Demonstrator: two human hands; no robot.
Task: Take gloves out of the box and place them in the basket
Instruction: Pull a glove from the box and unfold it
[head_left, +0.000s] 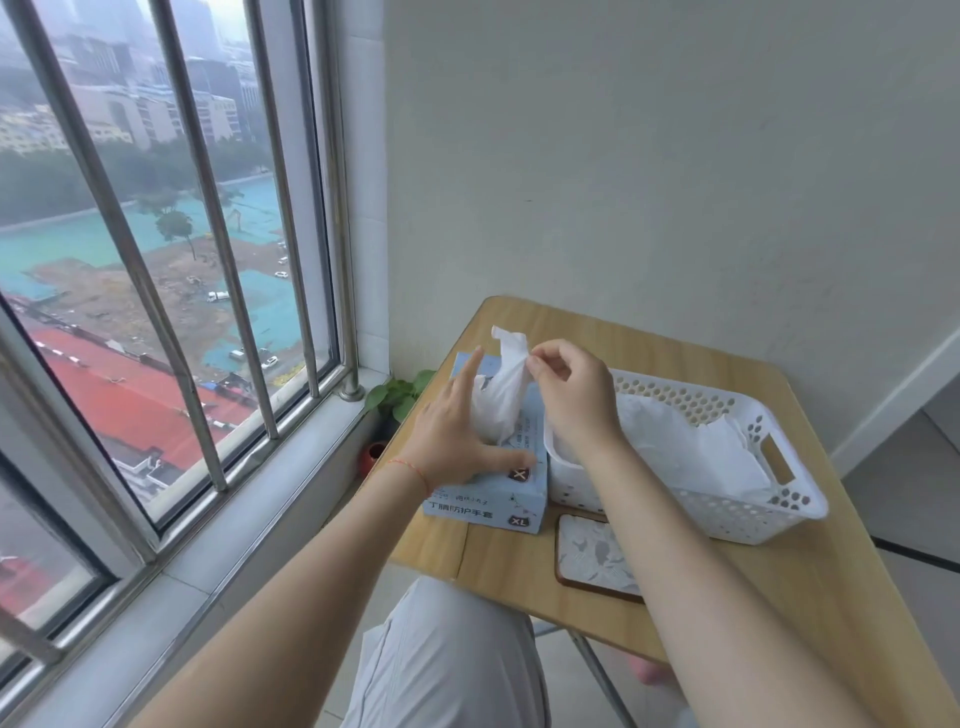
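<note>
Wooden folding table (810, 613) set in a corner beside a barred window (171, 270), with a plain wall behind. At the right hand (574, 395) we see the thumb and forefinger (540, 358) pinching the upper part of a white glove (501, 395), the other fingers curled loosely; the glove stands upright, its lower end still inside the slot of the box (493, 499). At the left hand (457, 441) we see the fingers straight and spread, the thumb lying flat on the box top and the forefinger pointing away beside the glove. The pale blue box, marked XL, lies at the table's left edge. Just beside it on the right, touching or nearly so, stands a white perforated basket (779, 499) holding a heap of white gloves (685, 447). A patterned coaster (592, 556) lies on the table in front of the basket. A green plant (400, 392) shows beyond the table's left edge, below the sill.
</note>
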